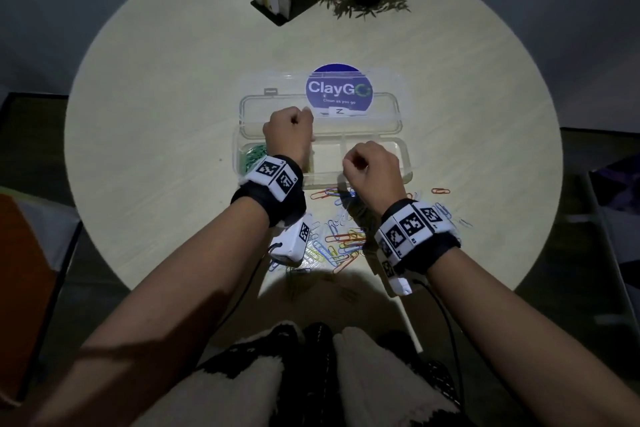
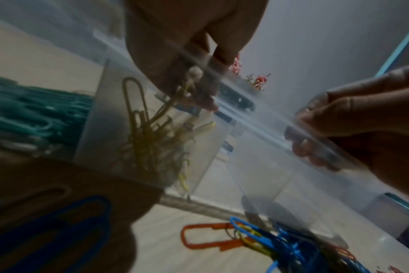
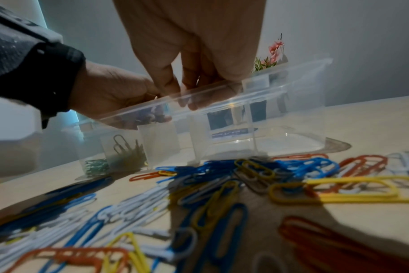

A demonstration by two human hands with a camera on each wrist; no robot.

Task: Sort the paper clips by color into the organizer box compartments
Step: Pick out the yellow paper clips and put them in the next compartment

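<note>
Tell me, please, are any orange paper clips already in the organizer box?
No: the organizer box holds only green paper clips and yellow paper clips, while the orange paper clips lie on the table.

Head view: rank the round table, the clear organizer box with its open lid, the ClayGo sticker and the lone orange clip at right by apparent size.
1. Round table
2. Organizer box
3. ClayGo sticker
4. Orange paper clip
No ties; the gaps are plain.
</note>
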